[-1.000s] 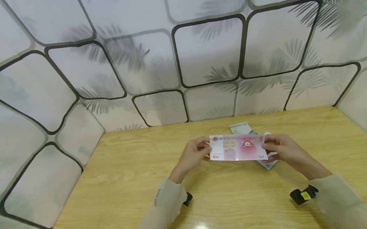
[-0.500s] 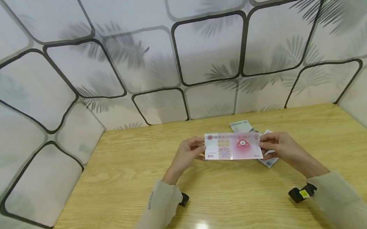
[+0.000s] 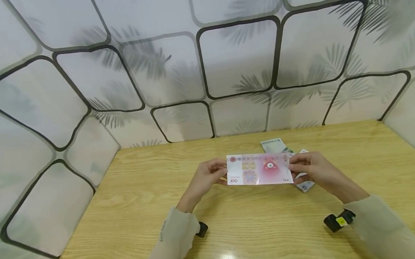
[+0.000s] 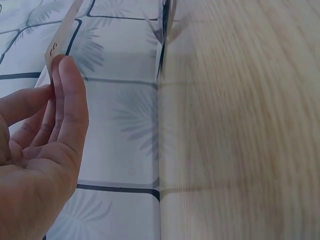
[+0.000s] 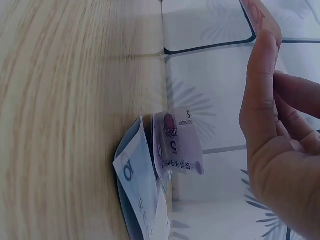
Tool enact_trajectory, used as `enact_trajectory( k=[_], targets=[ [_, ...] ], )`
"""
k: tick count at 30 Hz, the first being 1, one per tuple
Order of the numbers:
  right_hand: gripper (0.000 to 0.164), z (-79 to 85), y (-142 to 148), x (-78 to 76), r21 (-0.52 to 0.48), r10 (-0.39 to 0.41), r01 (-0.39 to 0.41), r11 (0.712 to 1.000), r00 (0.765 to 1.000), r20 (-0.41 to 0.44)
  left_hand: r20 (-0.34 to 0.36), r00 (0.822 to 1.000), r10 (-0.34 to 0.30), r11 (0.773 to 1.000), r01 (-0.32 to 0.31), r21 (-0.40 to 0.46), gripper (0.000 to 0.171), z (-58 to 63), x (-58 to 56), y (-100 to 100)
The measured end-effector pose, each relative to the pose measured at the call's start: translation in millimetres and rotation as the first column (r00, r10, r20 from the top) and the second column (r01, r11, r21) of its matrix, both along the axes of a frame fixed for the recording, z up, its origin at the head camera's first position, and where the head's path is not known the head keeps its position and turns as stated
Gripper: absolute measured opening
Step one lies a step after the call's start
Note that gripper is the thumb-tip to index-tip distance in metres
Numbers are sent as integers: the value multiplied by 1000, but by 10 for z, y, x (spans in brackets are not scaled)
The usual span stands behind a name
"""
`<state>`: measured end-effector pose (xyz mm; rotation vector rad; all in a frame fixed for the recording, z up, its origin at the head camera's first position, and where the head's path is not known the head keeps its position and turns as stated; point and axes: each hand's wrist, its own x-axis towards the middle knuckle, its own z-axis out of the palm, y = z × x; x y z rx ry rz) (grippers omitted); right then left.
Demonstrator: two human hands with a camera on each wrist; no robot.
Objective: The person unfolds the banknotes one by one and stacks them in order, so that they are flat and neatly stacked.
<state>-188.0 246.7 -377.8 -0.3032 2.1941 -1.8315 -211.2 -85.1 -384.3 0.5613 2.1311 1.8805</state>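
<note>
Pink 100 note (image 3: 260,169): held flat-faced above the wooden table (image 3: 128,229), right of centre, long sides roughly parallel to the back edge.
Left hand (image 3: 204,180): thumb and fingers pinch the note's left end.
Right hand (image 3: 317,171): thumb and fingers pinch its right end.
Other notes (image 3: 273,145): overlapping near the table's back edge, partly hidden.
</note>
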Motion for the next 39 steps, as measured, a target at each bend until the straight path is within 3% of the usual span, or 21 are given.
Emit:
enact_trajectory(
  k=[8,15,22,39],
  targets=[
    [18,11,-41,7,7,21,-21,1000,1000,5,-19,999,-33,999,33,31,21,-32,38,-76],
    [13,-43,-95,-38,-40,76,-75,996,997,12,45,999,-9,1000,7,31,25,-31,63,-156],
    [11,-63,-99,-42,-54,81,-81,995,997,11,42,997,-60,996,57,70,25,-52,48,-199],
    [11,-115,-222,-76,-67,105,-104,992,994,9,93,992,-89,995,85,47,28,-68,130,-346]
  ],
)
